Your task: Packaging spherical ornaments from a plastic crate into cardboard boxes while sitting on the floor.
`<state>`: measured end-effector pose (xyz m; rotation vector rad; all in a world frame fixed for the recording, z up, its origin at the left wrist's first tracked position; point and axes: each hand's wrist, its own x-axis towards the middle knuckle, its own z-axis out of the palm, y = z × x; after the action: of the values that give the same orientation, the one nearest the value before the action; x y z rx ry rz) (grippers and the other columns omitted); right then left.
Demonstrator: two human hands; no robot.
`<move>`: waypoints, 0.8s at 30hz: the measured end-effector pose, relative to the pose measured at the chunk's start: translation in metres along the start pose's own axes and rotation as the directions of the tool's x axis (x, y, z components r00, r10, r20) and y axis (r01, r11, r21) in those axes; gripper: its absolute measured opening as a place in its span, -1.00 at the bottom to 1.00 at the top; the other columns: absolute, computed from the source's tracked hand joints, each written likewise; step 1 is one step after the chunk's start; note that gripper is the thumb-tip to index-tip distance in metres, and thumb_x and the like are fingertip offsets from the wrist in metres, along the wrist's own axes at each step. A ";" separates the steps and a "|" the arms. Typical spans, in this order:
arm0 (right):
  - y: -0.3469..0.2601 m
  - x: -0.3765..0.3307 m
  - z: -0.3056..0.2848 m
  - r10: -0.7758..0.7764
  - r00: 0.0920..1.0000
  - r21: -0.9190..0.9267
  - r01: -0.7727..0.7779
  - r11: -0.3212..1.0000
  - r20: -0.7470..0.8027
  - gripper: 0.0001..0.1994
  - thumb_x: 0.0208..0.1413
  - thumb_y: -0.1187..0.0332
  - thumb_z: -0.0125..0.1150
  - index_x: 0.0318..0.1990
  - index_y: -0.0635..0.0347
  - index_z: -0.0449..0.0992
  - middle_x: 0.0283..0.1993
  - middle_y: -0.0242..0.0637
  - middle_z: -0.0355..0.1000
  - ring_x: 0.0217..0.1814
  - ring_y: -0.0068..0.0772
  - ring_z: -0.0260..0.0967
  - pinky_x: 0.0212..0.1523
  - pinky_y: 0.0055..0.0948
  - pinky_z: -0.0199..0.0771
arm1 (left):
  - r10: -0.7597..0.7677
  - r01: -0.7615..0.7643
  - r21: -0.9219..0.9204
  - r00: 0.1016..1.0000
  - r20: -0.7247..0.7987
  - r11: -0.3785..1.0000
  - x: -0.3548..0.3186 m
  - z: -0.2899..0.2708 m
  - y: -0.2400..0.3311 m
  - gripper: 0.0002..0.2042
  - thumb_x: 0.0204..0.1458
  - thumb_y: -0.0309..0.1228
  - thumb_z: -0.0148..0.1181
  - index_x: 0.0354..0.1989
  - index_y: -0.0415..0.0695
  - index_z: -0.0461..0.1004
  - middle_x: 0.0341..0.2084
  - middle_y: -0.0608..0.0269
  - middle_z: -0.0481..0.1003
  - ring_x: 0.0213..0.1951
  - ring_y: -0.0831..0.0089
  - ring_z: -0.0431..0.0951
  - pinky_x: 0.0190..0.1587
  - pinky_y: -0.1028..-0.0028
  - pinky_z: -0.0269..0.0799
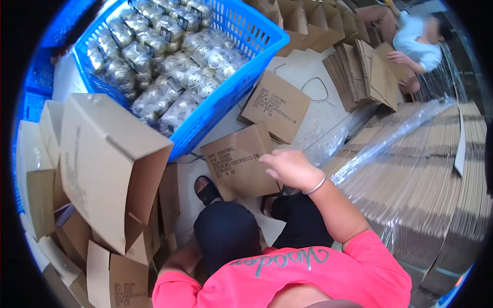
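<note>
Being held over the right side of the cardboard box (239, 161): right hand (294, 168), fingers loosely spread, contact unclear | left hand: being hidden, fingers cannot be told | box: being supported on floor (287, 64), likely light, stiff, best gripped at opposite edges

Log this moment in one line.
Right hand: over printed cardboard carton, contact unclear; left hand: hidden; blue plastic crate: clear-bagged metallic ornaments
</note>
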<state>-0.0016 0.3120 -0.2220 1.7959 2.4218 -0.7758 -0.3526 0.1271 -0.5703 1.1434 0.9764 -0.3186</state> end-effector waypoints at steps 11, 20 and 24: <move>-0.039 0.132 -0.004 -0.309 0.827 0.095 0.300 0.949 0.469 -0.62 -0.11 0.39 0.11 -0.05 0.18 0.36 -0.33 -0.09 0.37 -0.31 -0.11 0.34 -0.27 -0.27 0.33 | -0.541 0.212 -0.819 0.830 -0.137 0.533 -0.001 -0.081 0.021 -0.72 0.03 -0.28 -0.04 -0.13 -0.12 0.40 -0.26 0.09 0.45 -0.19 0.40 0.45 -0.17 0.36 0.38; -0.026 0.196 0.089 -0.459 0.576 -0.142 0.713 0.687 0.676 -0.60 -0.17 0.34 0.24 -0.11 0.15 0.36 -0.14 -0.07 0.33 -0.09 0.00 0.26 -0.09 -0.17 0.28 | -0.627 -0.165 -0.982 0.756 -0.186 0.092 -0.019 0.204 0.069 -0.72 0.01 -0.24 -0.03 -0.15 -0.10 0.41 -0.28 0.13 0.45 -0.20 0.40 0.44 -0.18 0.32 0.39; 0.001 0.228 0.126 -0.691 0.477 -0.089 0.851 0.518 0.543 -0.54 -0.18 0.19 0.24 -0.08 0.14 0.37 -0.12 -0.05 0.34 -0.06 0.05 0.25 -0.05 -0.15 0.25 | -0.520 -0.228 -0.969 0.818 -0.246 0.100 -0.087 0.317 0.037 -0.71 0.01 -0.22 -0.02 -0.17 -0.09 0.41 -0.29 0.14 0.45 -0.20 0.39 0.44 -0.18 0.30 0.39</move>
<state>-0.1106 0.4645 -0.4033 0.1973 2.7165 -0.5937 -0.2236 -0.1550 -0.4555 -0.2851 1.4648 0.5868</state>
